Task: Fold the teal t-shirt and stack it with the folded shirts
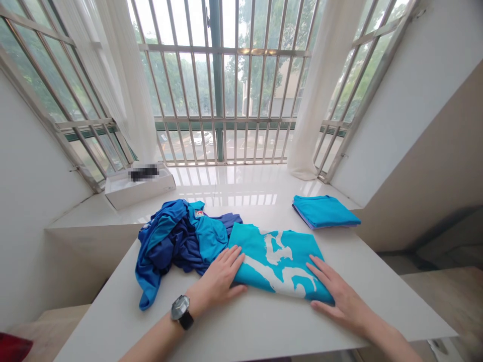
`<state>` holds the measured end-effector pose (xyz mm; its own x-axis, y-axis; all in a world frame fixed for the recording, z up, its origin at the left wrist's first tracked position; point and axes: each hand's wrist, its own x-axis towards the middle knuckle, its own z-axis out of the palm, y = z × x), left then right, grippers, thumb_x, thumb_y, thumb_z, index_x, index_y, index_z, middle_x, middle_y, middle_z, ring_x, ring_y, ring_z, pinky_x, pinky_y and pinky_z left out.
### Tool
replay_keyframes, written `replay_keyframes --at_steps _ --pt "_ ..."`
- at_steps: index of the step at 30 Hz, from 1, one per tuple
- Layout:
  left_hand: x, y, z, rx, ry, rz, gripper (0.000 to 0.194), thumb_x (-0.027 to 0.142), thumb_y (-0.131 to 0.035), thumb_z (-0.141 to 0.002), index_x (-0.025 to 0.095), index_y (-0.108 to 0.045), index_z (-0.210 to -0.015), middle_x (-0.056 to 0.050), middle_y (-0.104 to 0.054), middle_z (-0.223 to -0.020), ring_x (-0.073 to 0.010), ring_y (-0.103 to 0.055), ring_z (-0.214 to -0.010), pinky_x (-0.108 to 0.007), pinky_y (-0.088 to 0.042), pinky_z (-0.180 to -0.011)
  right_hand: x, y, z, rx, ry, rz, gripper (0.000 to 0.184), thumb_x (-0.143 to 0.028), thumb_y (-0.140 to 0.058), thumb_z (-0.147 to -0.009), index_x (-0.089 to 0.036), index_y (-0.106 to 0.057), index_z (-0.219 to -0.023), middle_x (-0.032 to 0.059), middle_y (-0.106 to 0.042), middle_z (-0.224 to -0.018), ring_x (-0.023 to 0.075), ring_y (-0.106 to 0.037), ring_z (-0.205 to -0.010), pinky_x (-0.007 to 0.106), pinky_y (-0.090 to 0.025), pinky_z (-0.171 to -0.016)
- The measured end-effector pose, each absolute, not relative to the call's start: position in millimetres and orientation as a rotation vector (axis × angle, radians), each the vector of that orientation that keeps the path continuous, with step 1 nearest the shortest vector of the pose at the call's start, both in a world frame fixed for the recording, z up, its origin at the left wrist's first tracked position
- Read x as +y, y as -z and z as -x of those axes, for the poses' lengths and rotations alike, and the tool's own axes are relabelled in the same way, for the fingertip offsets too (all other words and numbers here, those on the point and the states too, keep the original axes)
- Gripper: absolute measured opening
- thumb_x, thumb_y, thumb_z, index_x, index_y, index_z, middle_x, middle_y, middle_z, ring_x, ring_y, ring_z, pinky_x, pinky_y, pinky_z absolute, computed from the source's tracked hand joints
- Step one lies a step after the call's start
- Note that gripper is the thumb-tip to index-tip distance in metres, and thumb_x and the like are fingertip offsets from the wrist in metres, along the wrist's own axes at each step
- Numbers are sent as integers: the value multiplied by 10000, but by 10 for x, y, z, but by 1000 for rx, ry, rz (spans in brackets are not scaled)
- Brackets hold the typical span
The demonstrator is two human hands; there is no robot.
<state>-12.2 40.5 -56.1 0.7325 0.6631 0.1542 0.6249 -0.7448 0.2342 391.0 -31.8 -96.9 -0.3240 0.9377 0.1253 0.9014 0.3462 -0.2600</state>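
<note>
Hands open, palms down, fingers extended; left hand (pixel 223 274) on left edge of folded turquoise shirt (pixel 260 251), right hand (pixel 337 296) on its right edge; shirt flat on white bench (pixel 275 327), forearms angled inward.

Box item (pixel 144 172) pixelated, red thing (pixel 14 348) cut off btm L, cloth (pixel 254 241) under L hand (pixel 226 271) hidden.
</note>
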Motion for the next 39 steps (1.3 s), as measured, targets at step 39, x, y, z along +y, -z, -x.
replay_keyframes --at_steps 39 --pt "703 -282 20 937 -1131 -1794 364 489 -553 -911 150 -684 -935 -53 -705 -872 -204 -623 -798 -296 -516 -708 -180 -81 -3985 -1148 -464 1443 425 -586 -639 -818 -242 -715 -1055 69 -767 -899 278 -709 -799 378 -604 -684"
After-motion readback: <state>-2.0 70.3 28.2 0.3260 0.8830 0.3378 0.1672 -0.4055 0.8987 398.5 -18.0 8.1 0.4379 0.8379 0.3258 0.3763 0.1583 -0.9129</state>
